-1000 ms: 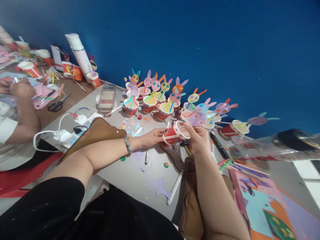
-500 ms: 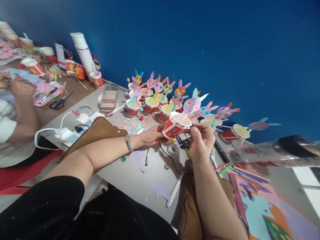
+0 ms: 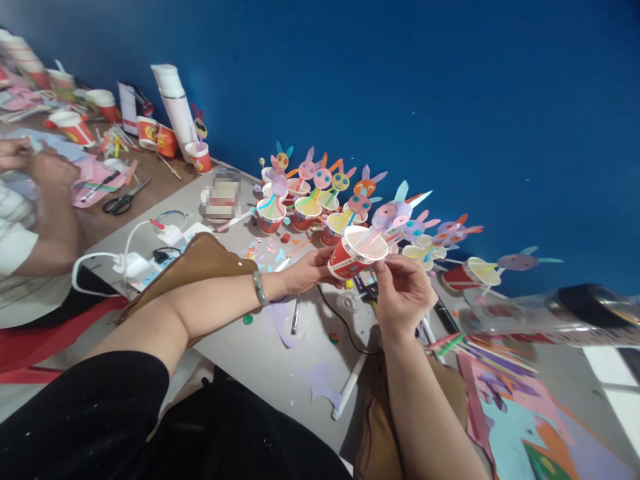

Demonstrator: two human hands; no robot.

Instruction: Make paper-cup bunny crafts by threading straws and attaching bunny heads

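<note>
A red and white paper cup is held above the table, tilted with its mouth up and to the right. Straws stand in it, topped by a purple paper rabbit head with pale blue and orange ears. My left hand grips the cup's left side, its fingertips partly hidden behind it. At the right side, the bent thumb and fingers of my right hand close on the cup near its rim. Behind it stand several similar cups with paper rabbit heads on straws.
Below my hands lie a pen, a tape roll and purple paper scraps. A clear bottle and coloured paper are at right. Chargers sit left, near scissors and another person's hands.
The cup has tilted further and turned slightly in my hands, and its rabbit head has shifted right. My right hand has moved slightly, its thumb now nearer the rim. The view has shifted a little.
</note>
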